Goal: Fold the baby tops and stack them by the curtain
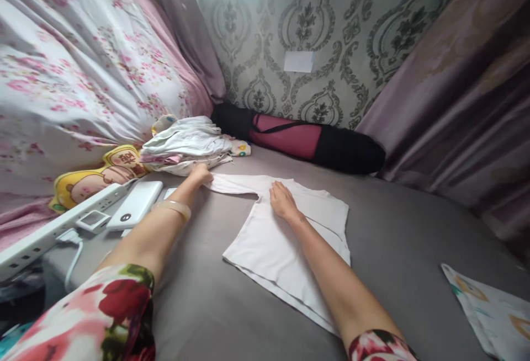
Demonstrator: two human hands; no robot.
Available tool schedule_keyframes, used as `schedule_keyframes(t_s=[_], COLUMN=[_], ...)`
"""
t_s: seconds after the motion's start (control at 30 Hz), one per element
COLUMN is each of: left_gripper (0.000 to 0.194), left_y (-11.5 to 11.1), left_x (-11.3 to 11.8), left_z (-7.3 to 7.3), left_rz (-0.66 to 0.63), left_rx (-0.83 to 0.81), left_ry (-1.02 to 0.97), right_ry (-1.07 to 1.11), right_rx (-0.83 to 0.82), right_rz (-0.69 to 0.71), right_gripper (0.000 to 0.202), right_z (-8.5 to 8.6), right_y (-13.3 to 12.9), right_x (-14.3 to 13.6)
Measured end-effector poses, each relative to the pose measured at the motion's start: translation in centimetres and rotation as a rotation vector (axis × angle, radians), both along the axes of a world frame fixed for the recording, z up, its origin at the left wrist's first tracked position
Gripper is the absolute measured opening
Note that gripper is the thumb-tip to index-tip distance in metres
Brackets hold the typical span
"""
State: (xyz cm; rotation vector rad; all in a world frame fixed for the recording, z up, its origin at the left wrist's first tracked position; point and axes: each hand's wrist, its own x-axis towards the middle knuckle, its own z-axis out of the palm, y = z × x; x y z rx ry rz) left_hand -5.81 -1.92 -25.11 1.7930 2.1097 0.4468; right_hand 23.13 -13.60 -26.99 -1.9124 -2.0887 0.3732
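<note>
A white long-sleeved shirt (265, 245) lies spread on the grey sheet, its left-hand sleeve stretched out toward the pile of clothes. My left hand (201, 175) pinches the cuff end of that sleeve, fingers closed. Near the shirt's shoulder, my right hand (282, 200) rests flat on the fabric with its fingers extended. The other sleeve seems folded across the body, partly behind my right arm. A bangle circles my left wrist.
Crumpled clothes (186, 143) are heaped beyond my left hand. To the left are a power strip (53, 228), a white power bank (136, 205) and a yellow cartoon cushion (99, 179). A black and maroon long bag (285, 137) lies along the wall. Folded printed cloth (488, 311) sits at right.
</note>
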Motion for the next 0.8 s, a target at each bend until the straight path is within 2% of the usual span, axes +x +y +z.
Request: schedule_keyframes(t_s=[0.1, 0.2, 0.3, 0.43, 0.8], left_gripper=[0.017, 0.018, 0.018, 0.02, 0.021], left_y=[0.8, 1.2, 1.1, 0.7, -1.8], left_x=[-0.3, -0.1, 0.6, 1.6, 5.1], left_z=[0.8, 2.2, 3.7, 5.4, 10.1], left_rz=[0.028, 0.01, -0.048, -0.12, -0.289], left_rx=[-0.009, 0.074, 0.186, 0.234, 0.363], left_ry=[-0.031, -0.09, -0.273, -0.507, -0.484], right_ry=[-0.024, -0.051, -0.066, -0.096, -0.241], right_rx=[0.006, -0.002, -0.053, -0.149, -0.374], right_rz=[0.017, -0.011, -0.048, -0.049, -0.019], right_gripper=[0.043, 0.044, 0.056, 0.07, 0.103], right_z=[-0.1, -0.3, -0.3, 0.1, 3.2], right_y=[1.3, 1.8, 1.7, 1.8, 5.1], right_x=[-0.5, -1.2, -1.8, -2.1, -1.7])
